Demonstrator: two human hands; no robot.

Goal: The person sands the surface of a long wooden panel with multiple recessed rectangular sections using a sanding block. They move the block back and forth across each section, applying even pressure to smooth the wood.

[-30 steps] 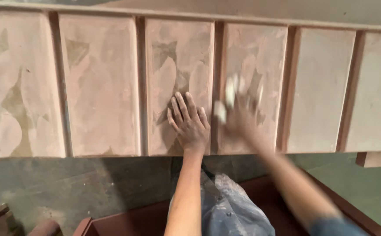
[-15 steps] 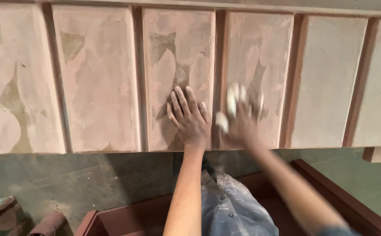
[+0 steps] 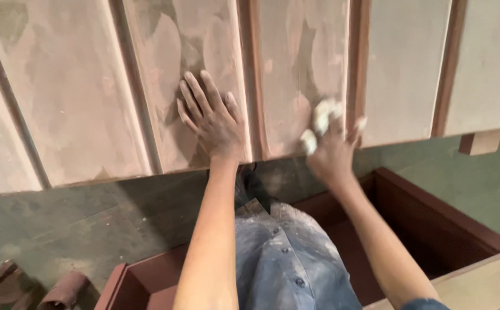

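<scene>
A long wooden panelled board [image 3: 78, 109] with raised slats and grooves lies across the view, patchy with pale filler and dust. My left hand [image 3: 211, 117] rests flat on one panel, fingers spread, near the board's front edge. My right hand [image 3: 330, 146] is blurred and pressed against the neighbouring panel beside a dark groove. Its fingers are closed on a small whitish pad [image 3: 321, 120], either sanding paper or a rag.
A dark red-brown open wooden box [image 3: 433, 212] stands on the floor below the board, around my dusty blue-clothed legs [image 3: 284, 252]. A wooden support block [image 3: 479, 142] sticks out under the board at right. A grey-green floor [image 3: 60, 224] lies at left, with rounded brown objects [image 3: 60, 290].
The view has moved closer and tilted. My right hand has slid down the panel toward its front edge with the pad. My left hand stays flat on the same panel.
</scene>
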